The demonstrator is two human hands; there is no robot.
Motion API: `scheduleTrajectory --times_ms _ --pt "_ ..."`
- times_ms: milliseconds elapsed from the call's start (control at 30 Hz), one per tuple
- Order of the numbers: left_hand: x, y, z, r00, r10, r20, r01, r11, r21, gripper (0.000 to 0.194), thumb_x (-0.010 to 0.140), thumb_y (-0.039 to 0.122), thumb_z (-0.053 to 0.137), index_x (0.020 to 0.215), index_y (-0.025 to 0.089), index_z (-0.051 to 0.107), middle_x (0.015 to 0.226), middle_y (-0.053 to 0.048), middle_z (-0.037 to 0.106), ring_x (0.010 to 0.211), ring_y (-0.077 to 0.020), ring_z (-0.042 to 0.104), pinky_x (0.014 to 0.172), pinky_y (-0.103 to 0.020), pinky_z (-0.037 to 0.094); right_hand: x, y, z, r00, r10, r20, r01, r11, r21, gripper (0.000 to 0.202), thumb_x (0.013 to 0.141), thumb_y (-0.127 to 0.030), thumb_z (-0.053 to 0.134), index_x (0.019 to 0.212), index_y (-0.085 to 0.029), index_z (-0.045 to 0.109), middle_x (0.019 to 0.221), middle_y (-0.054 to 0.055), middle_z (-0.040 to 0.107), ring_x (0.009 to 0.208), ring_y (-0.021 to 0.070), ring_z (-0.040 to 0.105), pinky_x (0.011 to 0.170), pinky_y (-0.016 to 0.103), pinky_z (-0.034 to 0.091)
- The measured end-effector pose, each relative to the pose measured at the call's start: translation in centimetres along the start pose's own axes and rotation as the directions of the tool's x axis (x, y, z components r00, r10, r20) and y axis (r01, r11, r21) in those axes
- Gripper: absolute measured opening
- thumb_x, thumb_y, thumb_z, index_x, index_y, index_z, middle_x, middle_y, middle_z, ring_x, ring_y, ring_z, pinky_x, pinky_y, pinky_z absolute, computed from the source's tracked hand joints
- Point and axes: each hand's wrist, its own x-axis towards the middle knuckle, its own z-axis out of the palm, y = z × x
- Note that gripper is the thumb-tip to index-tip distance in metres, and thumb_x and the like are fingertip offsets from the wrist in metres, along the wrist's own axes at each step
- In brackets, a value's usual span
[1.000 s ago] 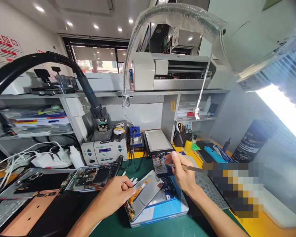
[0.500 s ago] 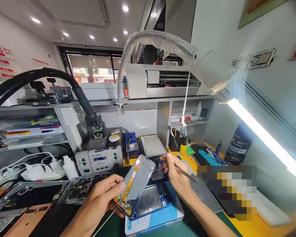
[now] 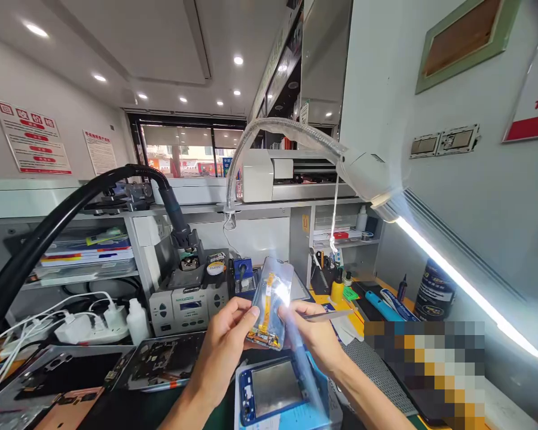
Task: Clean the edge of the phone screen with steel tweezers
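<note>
You've lifted the screen panel [image 3: 274, 298] clear of the blue phone frame [image 3: 273, 391], which lies flat on the surface below, and now you're holding it upright under the lamp. Your left hand [image 3: 226, 346] pinches its left edge with pressed fingers, while your right hand [image 3: 316, 334] steadies the other edge, fingers curled around the tweezers [image 3: 329, 315].

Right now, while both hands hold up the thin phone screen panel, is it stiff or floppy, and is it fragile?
The screen panel is probably stiff: it stands upright without sagging between the left hand and right hand. It looks thin and glassy, so likely fragile and light. Its orange ribbon cable seems floppy and easy to tear.
</note>
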Motion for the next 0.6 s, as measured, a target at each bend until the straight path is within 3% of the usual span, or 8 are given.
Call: scheduleTrajectory --times_ms 133,300,433,600 --pt "-1.7 -0.5 -1.0 0.989 -0.081 0.120 0.094 0.989 -0.110 0.020 0.088 0.038 0.065 0.085 0.019 0.067 0.078 -0.004 0.072 0.068 -0.0167 0.066 0.064 -0.027 0.052 -1.0 1.1 -0.2 0.982 0.091 0.164 -0.102 0.993 0.063 0.035 0.096 -0.038 0.064 0.070 -0.015 0.058 0.055 -0.009 0.053 0.043 0.0060 0.050 0.043 0.018 0.042" --pt "-2.9 -1.9 -2.0 0.965 -0.150 0.215 0.199 0.952 -0.231 0.036 0.082 0.041 0.069 0.109 0.017 0.072 0.083 -0.009 0.074 0.053 -0.0148 0.061 0.046 -0.024 0.043 -2.0 2.4 -0.5 0.891 0.228 0.391 -0.288 0.952 0.100 0.034 0.093 -0.041 0.066 0.073 -0.014 0.059 0.058 -0.007 0.058 0.044 0.0062 0.053 0.042 0.018 0.043" --pt "-3.1 -2.6 -2.2 0.956 -0.174 0.236 0.239 0.928 -0.285 0.043 0.073 0.043 0.077 0.105 0.015 0.076 0.084 -0.010 0.075 0.047 -0.0096 0.052 0.037 -0.019 0.034 -2.3 2.0 -0.4 0.846 0.312 0.432 -0.381 0.921 0.081 0.036 0.091 -0.045 0.068 0.073 -0.014 0.062 0.055 -0.007 0.059 0.039 0.0052 0.050 0.041 0.018 0.039" --pt "-3.2 -2.8 -2.4 0.948 -0.165 0.274 0.251 0.913 -0.321 0.044 0.072 0.041 0.080 0.109 0.017 0.076 0.090 -0.010 0.075 0.051 -0.0106 0.055 0.039 -0.019 0.039 -2.4 1.5 -0.2 0.826 0.389 0.408 -0.445 0.894 0.050 0.041 0.083 -0.050 0.073 0.066 -0.014 0.066 0.045 -0.003 0.059 0.035 0.0077 0.049 0.042 0.021 0.039"
